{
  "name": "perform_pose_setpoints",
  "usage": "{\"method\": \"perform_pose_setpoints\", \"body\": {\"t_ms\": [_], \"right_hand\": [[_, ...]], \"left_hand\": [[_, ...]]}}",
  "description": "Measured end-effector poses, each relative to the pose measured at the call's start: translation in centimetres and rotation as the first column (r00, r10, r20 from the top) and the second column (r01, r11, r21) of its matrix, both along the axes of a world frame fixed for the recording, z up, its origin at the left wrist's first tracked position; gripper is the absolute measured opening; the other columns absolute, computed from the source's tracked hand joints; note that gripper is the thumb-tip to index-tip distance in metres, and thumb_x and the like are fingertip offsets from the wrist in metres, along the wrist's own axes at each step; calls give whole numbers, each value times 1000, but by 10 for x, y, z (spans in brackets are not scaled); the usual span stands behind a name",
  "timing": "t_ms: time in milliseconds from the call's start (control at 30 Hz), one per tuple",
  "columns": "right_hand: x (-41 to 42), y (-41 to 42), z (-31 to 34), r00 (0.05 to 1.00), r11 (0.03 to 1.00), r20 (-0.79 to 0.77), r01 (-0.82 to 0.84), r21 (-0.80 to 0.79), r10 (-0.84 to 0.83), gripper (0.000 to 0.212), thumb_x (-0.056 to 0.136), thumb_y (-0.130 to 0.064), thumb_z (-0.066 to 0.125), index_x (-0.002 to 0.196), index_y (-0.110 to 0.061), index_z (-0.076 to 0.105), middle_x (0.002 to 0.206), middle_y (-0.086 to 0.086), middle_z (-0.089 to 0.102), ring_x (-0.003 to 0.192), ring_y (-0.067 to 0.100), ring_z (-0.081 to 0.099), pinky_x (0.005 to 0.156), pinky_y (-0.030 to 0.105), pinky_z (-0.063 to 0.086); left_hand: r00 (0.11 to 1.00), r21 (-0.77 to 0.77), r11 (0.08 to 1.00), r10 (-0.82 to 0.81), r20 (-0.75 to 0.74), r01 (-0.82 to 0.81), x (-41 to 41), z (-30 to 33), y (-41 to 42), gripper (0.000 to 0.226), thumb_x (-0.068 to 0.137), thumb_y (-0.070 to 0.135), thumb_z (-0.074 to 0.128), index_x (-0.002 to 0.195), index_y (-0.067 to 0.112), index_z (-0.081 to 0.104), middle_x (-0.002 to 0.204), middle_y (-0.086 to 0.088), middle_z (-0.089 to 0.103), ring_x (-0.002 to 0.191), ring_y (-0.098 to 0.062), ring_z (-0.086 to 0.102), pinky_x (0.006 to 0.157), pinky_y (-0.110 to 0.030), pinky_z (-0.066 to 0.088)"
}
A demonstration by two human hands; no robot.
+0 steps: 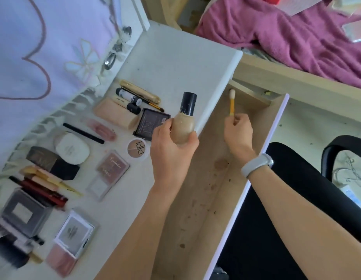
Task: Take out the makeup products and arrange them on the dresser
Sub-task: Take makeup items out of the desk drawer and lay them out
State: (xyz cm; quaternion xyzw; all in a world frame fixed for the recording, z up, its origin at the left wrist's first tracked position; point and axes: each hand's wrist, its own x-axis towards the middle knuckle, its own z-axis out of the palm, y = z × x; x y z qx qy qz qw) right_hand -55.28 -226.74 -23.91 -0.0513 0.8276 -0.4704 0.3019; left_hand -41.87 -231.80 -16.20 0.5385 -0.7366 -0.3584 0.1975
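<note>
The white dresser top (171, 63) carries rows of makeup: compacts, palettes, tubes, brushes (far-left items blurred), a round powder (137, 150).

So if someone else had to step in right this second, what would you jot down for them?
Left hand grips the foundation bottle, held over the dresser's front edge.
Right hand pinches a small yellow-handled brush above the open drawer.
Done: many makeup products lie in rows on the dresser, among them the round compact and dark palette.
Left: set down the bottle and the brush. The visible drawer bottom shows only stains.
</note>
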Motion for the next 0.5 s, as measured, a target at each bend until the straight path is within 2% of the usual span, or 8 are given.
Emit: {"method": "perform_pose_setpoints", "body": {"t_ms": [67, 100, 233, 300, 367, 433, 500], "right_hand": [[24, 11, 19, 998, 989, -3, 69, -130, -70, 4, 95, -22, 41, 92, -23, 44, 73, -6, 52, 56, 10, 48, 48, 23, 44], [39, 16, 29, 996, 980, -7, 91, -178, -93, 9, 94, -21, 41, 88, -26, 45, 72, -5, 52, 56, 9, 47, 47, 21, 44], [104, 31, 69, 996, 962, -46, 57, -265, -72, 14, 92, -22, 45, 85, -33, 48, 72, -7, 52, 56, -1, 46, 49, 13, 40], [146, 36, 88, 995, 956, -94, -42, -292, 15, 13, 92, -20, 47, 85, -31, 49, 71, -9, 50, 54, -6, 46, 49, 7, 38], [191, 39, 103, 981, 938, -131, -178, -298, 145, 13, 91, -20, 50, 87, -31, 49, 74, -10, 51, 57, -8, 47, 52, 5, 39], [239, 39, 112, 941, 905, -177, -327, -273, 287, 14, 91, -20, 53, 87, -33, 49, 79, -12, 53, 63, -7, 48, 57, 6, 41], [289, 39, 114, 875, 851, -195, -480, -214, 444, 8, 90, -20, 54, 90, -28, 52, 80, -12, 54, 64, -2, 49, 57, 10, 41]], "left_hand": [[997, 104, 992, 74, -30, -70, 19, 12, 6, 37, 74, 31, 67, 109, 23, 59, 96, 6, 59, 84, -6, 54, 70, -12, 41], [992, 163, 981, 117, -54, -107, 30, 18, 10, 33, 74, 31, 67, 106, 25, 59, 94, 7, 60, 84, -5, 55, 70, -16, 43], [946, 319, 917, 294, -138, -238, 92, 43, 27, 24, 75, 30, 67, 95, 37, 57, 97, 12, 62, 87, 0, 58, 74, -17, 47], [926, 347, 895, 347, -149, -280, 135, 52, 37, 22, 75, 31, 66, 91, 42, 54, 96, 14, 63, 83, 3, 59, 63, -8, 46], [898, 353, 871, 413, -152, -341, 183, 60, 46, 20, 74, 35, 65, 91, 40, 55, 94, 14, 63, 82, 2, 60, 58, -4, 44], [862, 332, 845, 485, -147, -419, 235, 64, 56, 30, 70, 44, 62, 98, 32, 59, 93, 8, 65, 84, -6, 62, 62, -10, 47], [821, 328, 800, 561, -110, -502, 287, 64, 67, 47, 68, 49, 60, 107, 23, 58, 99, 5, 64, 91, -10, 61, 73, -19, 49]]}}
